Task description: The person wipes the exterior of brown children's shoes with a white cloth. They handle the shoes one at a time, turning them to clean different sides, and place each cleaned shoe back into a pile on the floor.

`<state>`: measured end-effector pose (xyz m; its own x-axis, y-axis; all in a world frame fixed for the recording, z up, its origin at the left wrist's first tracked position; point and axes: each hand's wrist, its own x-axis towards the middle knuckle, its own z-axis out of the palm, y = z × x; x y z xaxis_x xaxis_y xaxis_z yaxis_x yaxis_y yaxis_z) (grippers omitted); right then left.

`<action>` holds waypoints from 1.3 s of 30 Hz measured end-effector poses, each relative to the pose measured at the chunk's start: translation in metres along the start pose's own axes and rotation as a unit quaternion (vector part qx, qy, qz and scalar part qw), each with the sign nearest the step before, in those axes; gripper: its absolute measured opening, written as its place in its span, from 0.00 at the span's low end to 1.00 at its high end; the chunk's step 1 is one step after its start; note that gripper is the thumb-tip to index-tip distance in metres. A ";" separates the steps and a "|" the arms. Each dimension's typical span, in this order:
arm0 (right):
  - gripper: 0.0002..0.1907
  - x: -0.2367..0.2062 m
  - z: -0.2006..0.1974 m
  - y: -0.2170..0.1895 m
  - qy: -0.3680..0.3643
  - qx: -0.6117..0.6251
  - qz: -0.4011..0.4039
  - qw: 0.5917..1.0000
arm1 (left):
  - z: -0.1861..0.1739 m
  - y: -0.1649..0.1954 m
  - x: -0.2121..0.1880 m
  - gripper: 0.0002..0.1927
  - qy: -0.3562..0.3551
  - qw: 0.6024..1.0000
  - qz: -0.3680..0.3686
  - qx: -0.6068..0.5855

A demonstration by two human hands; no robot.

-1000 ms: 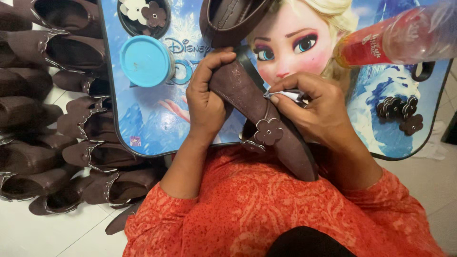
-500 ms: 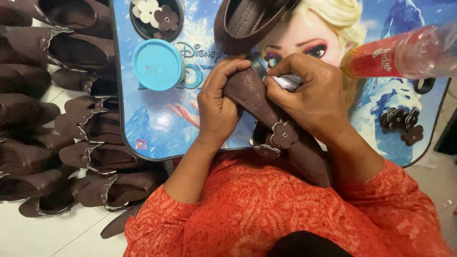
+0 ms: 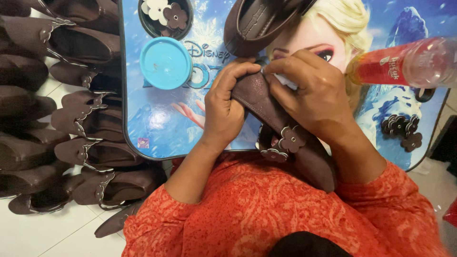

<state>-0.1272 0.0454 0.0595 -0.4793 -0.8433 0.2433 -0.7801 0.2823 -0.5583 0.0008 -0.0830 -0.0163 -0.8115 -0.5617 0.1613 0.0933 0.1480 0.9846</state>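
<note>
Left hand (image 3: 228, 112) clamps the brown shoe (image 3: 285, 133) at its toe; the shoe's long axis runs from there down-right toward the lap. Right hand (image 3: 314, 95), just beside, pinches a white cloth (image 3: 287, 81) onto that toe.

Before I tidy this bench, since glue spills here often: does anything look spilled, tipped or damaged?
No spill or damage shows. One oddity: the red-labelled bottle lies on its side, reaching past the table's right edge. The left hand and right hand hold the brown shoe; a small white thing sits in the right grip.
</note>
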 end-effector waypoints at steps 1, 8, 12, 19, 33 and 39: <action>0.08 -0.002 -0.003 -0.002 -0.008 -0.010 -0.007 1.000 | 0.000 0.000 0.000 0.26 -0.001 1.000 0.001 0.000; 0.11 -0.004 -0.015 -0.011 -0.040 -0.037 -0.030 0.998 | -0.002 0.002 0.001 0.26 -0.004 1.000 -0.001 0.006; 0.11 -0.004 -0.018 -0.013 -0.050 -0.034 -0.038 0.997 | -0.002 0.003 0.001 0.26 -0.004 1.000 -0.002 0.010; 0.10 -0.008 -0.024 -0.017 -0.047 -0.020 -0.036 0.998 | -0.001 0.002 0.002 0.24 -0.003 1.000 -0.008 -0.007; 0.08 -0.012 -0.031 0.008 -0.064 0.102 0.133 0.984 | -0.001 0.001 0.001 0.22 -0.007 1.000 0.001 0.011; 0.09 -0.001 0.005 0.026 -0.075 0.293 0.317 0.899 | 0.000 0.002 0.003 0.23 -0.007 1.000 0.007 0.004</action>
<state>-0.1448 0.0511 0.0407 -0.6590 -0.6628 -0.3556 -0.0038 0.4756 -0.8796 -0.0010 -0.0846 -0.0143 -0.8182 -0.5481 0.1735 0.1002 0.1613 0.9818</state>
